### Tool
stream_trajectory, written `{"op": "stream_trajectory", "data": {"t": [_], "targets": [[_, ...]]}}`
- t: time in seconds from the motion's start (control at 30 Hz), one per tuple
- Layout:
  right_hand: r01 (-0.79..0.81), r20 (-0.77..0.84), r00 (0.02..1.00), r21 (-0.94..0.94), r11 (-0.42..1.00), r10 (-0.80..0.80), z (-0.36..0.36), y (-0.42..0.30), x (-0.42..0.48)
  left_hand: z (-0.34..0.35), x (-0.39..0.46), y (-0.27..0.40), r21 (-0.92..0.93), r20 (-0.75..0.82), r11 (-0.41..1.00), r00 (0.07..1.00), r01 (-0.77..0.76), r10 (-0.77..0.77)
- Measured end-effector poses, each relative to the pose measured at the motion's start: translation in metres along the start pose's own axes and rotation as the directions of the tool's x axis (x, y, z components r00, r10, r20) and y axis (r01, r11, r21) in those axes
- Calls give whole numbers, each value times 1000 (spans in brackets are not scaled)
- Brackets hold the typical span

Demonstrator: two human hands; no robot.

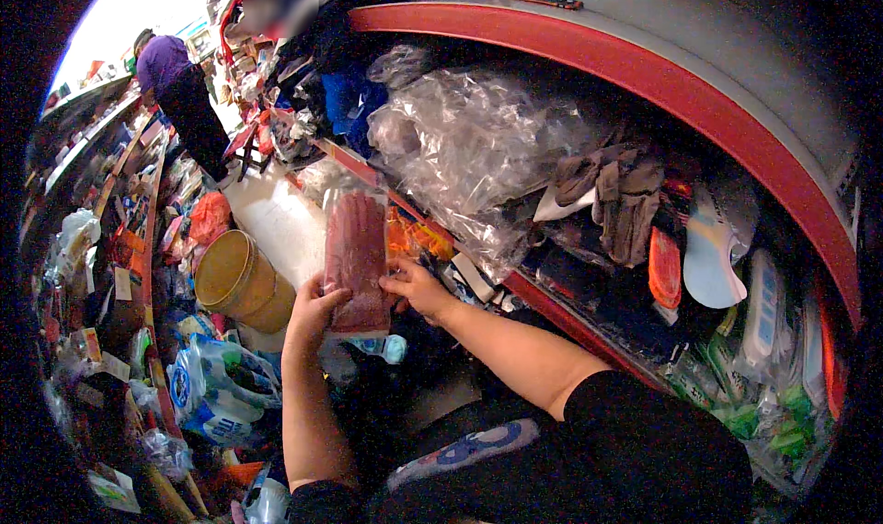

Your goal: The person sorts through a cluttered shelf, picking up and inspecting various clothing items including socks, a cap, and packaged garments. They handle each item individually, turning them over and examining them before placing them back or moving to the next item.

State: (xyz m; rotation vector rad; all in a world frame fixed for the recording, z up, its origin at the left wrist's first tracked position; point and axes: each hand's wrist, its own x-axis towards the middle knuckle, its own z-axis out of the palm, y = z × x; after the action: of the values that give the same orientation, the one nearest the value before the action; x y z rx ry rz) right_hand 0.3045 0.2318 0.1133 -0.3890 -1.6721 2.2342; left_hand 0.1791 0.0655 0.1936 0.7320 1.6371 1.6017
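Note:
A flat clear plastic package (356, 262) with dark red contents, perhaps folded gloves, is held upright between my two hands. My left hand (317, 303) grips its lower left edge, thumb across the front. On the opposite edge, my right hand (412, 288) pinches the package between thumb and fingers. Behind the package lie orange plastic-wrapped items (414, 234). To the right, crumpled clear plastic bags (469, 151) fill a red-edged shelf, beside grey-brown gloves (624, 206).
A yellowish bucket (234, 279) stands left of my hands, above a blue and white plastic bag (224, 389). Crowded shelves run along the left. A person in purple (162, 61) bends at the upper left. Shoe insoles (710, 262) and green packages (731, 372) lie at the right.

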Motion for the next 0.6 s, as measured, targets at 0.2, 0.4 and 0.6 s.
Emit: {"op": "stream_trajectory", "data": {"t": [0.2,0.4,0.6], "targets": [[-11,31,999,47,999,9,9,-22,-6,8,-16,19,114,-29,992,998,62,-59],[62,63,995,160,985,-73,-6,-2,3,-4,3,-2,262,54,964,998,-39,25],[21,92,995,220,975,-43,8,-15,-2,-20,-9,0,235,102,972,994,-1,-23]]}}
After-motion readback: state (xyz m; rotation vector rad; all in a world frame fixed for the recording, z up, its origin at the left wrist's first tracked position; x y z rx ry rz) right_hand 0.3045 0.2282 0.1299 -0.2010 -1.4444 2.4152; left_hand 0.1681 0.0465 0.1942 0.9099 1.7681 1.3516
